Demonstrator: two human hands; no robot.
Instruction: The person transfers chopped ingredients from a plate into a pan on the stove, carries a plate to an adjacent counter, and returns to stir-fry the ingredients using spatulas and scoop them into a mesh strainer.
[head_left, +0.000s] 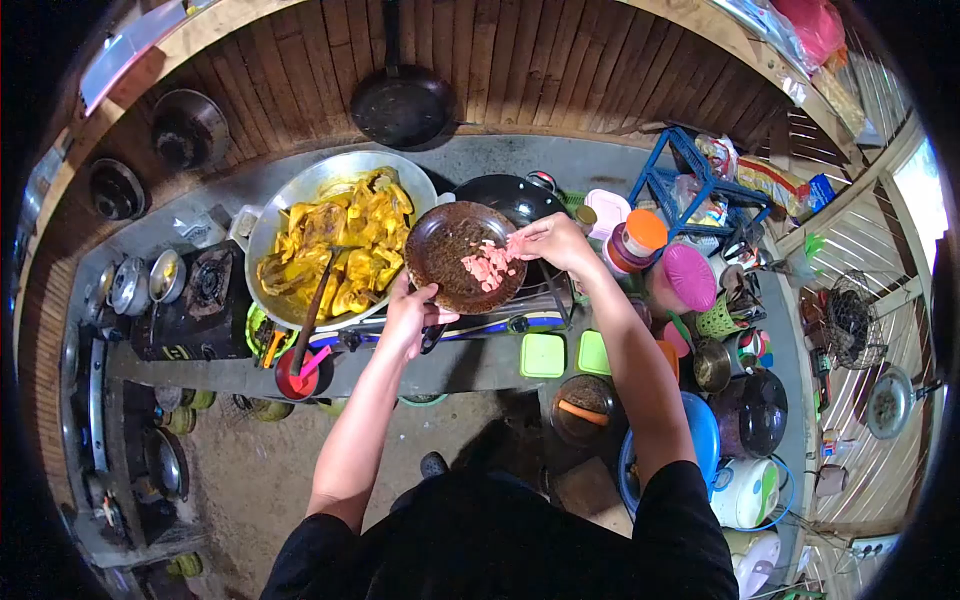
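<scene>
A round brown dish (436, 262) is tilted over the stove, with pink chopped pieces (489, 266) on its right part. My left hand (408, 318) grips the dish's lower left edge, thumb on the rim. At the right rim, my right hand (552, 243) has its fingers pinched together at the pink pieces. Left of the dish stands a wide metal pan (262, 265) full of yellow-coated meat pieces (345, 240). A long dark ladle (316, 305) leans in that pan. Behind the dish is a black wok (505, 195), partly hidden by it.
A second stove (208, 285) stands at the left. Two green-lidded boxes, one of them a green box (542, 355), sit at the counter's front edge. A red cup (298, 376) is below the pan. Right are a blue rack (690, 185), a pink-lidded container (688, 277) and a blue basin (700, 435).
</scene>
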